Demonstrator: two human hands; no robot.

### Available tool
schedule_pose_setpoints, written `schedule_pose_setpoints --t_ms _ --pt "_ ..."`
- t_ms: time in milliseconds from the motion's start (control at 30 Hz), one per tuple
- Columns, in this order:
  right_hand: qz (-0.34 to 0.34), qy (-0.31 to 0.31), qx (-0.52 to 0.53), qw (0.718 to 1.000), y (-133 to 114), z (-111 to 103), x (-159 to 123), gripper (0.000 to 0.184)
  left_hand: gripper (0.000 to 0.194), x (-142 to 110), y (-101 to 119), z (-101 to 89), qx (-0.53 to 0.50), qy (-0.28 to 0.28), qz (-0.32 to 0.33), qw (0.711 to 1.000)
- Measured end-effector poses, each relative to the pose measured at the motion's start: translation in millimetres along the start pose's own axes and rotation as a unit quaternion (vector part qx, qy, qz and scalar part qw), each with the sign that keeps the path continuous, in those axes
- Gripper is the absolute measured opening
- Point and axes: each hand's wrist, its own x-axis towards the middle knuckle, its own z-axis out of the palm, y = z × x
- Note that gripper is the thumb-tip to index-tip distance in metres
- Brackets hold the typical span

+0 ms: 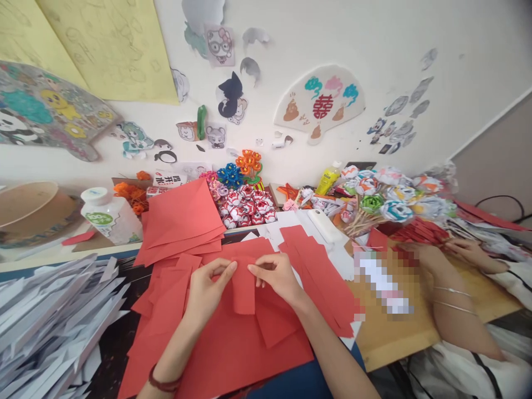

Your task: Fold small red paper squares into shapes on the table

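Note:
A small strip of red paper (244, 293) hangs between my two hands over the table. My left hand (209, 285) pinches its upper left edge between thumb and forefinger. On the other side, my right hand (276, 275) has thumb and forefinger closed at the upper right edge. Beneath them lies a large red sheet (233, 360), with cut red pieces (166, 288) to the left. A fanned pile of red strips (318, 280) is to the right of my right hand. Behind my left hand rises a stack of red sheets (183, 216).
White folded paper strips (54, 316) heap at the left. A white bottle (110, 216) and a basket (31, 213) stand behind them. Paper flowers (248, 206) line the wall, with a yellow bottle (328, 178) among them. At the right, another person's arms (453, 302) rest over a wooden board (386, 343).

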Motion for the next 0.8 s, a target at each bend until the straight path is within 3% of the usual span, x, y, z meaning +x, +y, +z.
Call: schedule_pose_setpoints --t_ms 133,300,433,600,800 --pt "-0.006 -0.003 0.001 1.000 0.0 -0.1 -0.7 0.032 0.025 -0.9 -0.8 -1.8 0.028 0.017 0.001 0.999" --pt "-0.011 0.007 -0.006 1.000 -0.4 -1.0 -1.3 0.032 0.027 -0.4 -0.6 -1.0 0.040 -0.032 0.006 0.999" --pt "-0.018 0.010 -0.010 1.000 0.1 -1.4 -1.6 0.032 0.029 -0.3 0.2 0.5 0.080 -0.005 0.018 0.997" --pt "-0.036 0.031 -0.017 0.999 -1.3 -1.6 -2.2 0.029 0.031 -1.4 1.1 2.4 0.084 -0.050 0.019 0.995" --pt "-0.050 0.043 -0.015 0.998 -3.1 -0.9 -1.5 0.026 0.033 -3.0 -1.0 2.4 0.087 -0.035 0.022 0.995"
